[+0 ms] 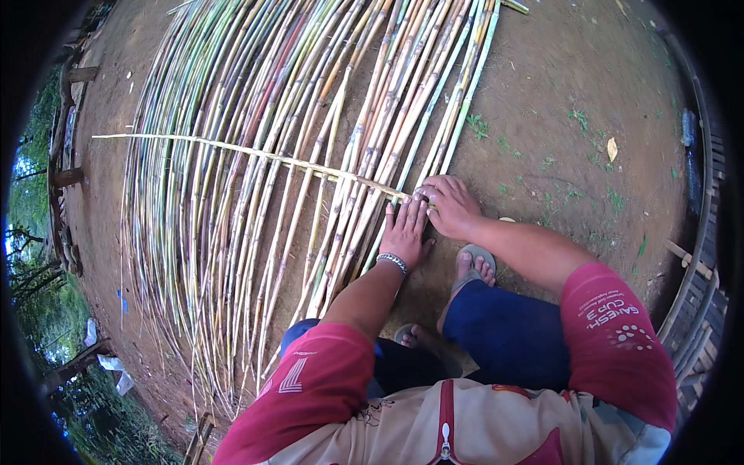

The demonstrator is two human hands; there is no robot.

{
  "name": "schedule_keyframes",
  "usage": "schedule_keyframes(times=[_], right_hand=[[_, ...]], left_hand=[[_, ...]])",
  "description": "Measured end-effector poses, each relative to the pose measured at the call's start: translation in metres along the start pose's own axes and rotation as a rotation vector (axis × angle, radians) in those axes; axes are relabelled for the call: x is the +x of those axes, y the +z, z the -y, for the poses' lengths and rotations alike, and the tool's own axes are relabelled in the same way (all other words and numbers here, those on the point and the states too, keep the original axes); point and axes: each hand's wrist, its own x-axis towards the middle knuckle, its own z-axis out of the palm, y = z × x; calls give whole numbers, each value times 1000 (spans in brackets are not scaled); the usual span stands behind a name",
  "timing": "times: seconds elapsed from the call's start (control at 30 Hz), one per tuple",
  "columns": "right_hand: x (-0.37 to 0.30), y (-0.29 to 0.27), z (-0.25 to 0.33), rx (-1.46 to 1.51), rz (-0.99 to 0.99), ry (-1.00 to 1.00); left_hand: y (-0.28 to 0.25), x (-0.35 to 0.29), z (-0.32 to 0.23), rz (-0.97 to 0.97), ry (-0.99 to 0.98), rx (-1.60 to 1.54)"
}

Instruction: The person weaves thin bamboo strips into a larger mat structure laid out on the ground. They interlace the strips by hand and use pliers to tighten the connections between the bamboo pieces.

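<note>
Many long jointed canes (256,101), green, yellow, tan and purplish, lie side by side on the ground. Across them runs a thin pale split strip (271,156), reaching from beyond the far left canes to my hands. My left hand (404,231), with a chain bracelet at the wrist, rests with straight fingers over the strip's near end. Beside it, my right hand (451,205) has its fingers bent around that same end, close to the rightmost canes. The strip's tip is hidden under my fingers, so how it meets the last canes does not show.
Brown bare soil (558,93) with small weeds and a dry leaf (612,149) stretches to the right. My sandalled feet (477,263) stand just below my hands. A wooden rail (66,178) borders the left; slatted bamboo (701,310) lines the right edge.
</note>
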Motion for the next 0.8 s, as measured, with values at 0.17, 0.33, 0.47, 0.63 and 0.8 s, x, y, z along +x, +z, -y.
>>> schedule_keyframes(times=[0.17,0.33,0.47,0.63,0.8], right_hand=[[9,20,13,20,-61,-33],[41,28,49,-63,164,143],[52,22,65,-146,273,263],[64,10,70,-115,398,388],[68,12,78,-104,396,418]], left_hand=[[1,-3,0,16,-1,42],[19,-6,1,72,-11,67],[14,-10,-3,29,-11,26],[-18,-14,-11,192,34,49],[-62,-29,14,430,230,-62]])
